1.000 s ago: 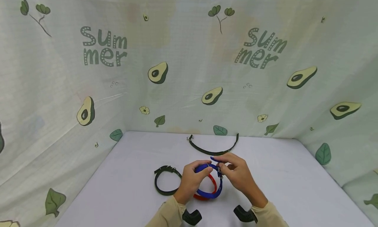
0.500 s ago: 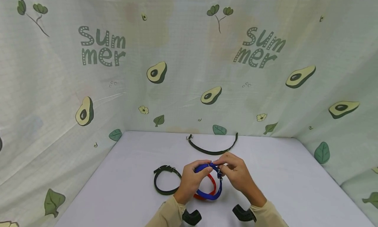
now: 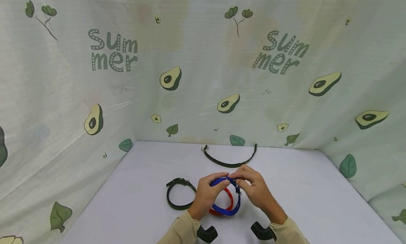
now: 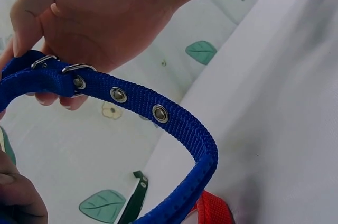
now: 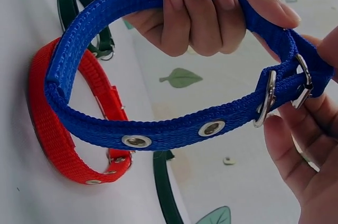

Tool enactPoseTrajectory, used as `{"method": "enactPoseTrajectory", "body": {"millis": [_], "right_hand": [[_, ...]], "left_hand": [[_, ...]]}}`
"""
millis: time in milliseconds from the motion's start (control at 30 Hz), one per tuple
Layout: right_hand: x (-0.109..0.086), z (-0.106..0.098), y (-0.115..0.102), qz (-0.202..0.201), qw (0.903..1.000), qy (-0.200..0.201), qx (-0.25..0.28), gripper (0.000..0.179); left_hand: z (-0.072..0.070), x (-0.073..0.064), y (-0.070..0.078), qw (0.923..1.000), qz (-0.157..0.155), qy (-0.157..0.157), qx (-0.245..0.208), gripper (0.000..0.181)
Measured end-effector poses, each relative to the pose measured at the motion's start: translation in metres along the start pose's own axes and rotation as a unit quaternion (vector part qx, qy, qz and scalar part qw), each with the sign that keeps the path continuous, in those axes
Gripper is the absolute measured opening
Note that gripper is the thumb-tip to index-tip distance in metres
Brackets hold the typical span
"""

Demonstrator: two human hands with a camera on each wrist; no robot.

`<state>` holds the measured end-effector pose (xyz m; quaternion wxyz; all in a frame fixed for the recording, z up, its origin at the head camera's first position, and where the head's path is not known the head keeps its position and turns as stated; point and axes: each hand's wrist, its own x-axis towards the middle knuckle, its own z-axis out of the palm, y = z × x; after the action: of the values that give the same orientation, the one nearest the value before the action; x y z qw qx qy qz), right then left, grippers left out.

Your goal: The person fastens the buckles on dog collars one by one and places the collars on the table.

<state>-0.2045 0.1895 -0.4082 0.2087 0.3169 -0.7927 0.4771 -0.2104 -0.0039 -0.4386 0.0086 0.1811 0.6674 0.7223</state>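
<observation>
A blue webbing pet collar (image 5: 174, 133) with metal eyelets is bent into a loop between my hands. My left hand (image 3: 207, 191) grips the strap, its fingers curled against the band in the right wrist view. My right hand (image 3: 256, 189) pinches the collar beside its metal buckle (image 5: 302, 81); a D-ring (image 5: 268, 99) hangs close by. In the left wrist view the right hand (image 4: 111, 18) reaches in from the top, thumb and forefinger on the folded strap near the buckle.
Under the blue loop lies a red collar (image 5: 50, 123) on the white table (image 3: 139, 191). To its left sits a dark green collar (image 3: 180, 207) closed in a ring. Farther back, another dark green collar (image 3: 228, 165) lies unfastened before the printed cloth wall (image 3: 196, 96).
The blue strap end, raised under my right fingertips a second ago, has come down against the loop. My right fingers have moved in closer to my left. The collars on the table stay put.
</observation>
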Motion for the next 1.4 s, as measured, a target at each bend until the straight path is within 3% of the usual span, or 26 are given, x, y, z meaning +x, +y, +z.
{"method": "enactPoseTrajectory", "body": {"millis": [200, 433, 567, 767, 1000, 1400], "right_hand": [[0.000, 0.001, -0.002, 0.004, 0.9999, -0.011, 0.007, 0.030], [-0.003, 0.005, -0.001, 0.090, 0.9948, 0.002, 0.046, 0.018], [-0.004, 0.008, 0.002, 0.114, 0.9897, 0.007, 0.087, 0.015], [-0.004, 0.011, 0.007, 0.107, 0.9871, -0.017, 0.118, 0.025], [-0.005, 0.016, 0.012, 0.093, 0.9883, -0.049, 0.110, 0.038], [-0.008, 0.018, 0.012, 0.088, 0.9906, -0.054, 0.089, 0.038]], "left_hand": [[-0.001, 0.001, -0.001, 1.0000, -0.002, 0.003, 0.001, 0.037], [-0.001, 0.000, -0.001, 0.9997, -0.007, 0.013, 0.017, 0.034], [-0.002, 0.000, 0.000, 0.9998, -0.003, 0.016, 0.014, 0.033], [-0.007, 0.001, 0.003, 0.9992, 0.002, 0.037, 0.014, 0.034], [-0.009, 0.001, 0.002, 0.9988, -0.001, 0.049, 0.006, 0.039], [-0.001, -0.001, 0.000, 0.9974, -0.009, 0.071, -0.009, 0.031]]}}
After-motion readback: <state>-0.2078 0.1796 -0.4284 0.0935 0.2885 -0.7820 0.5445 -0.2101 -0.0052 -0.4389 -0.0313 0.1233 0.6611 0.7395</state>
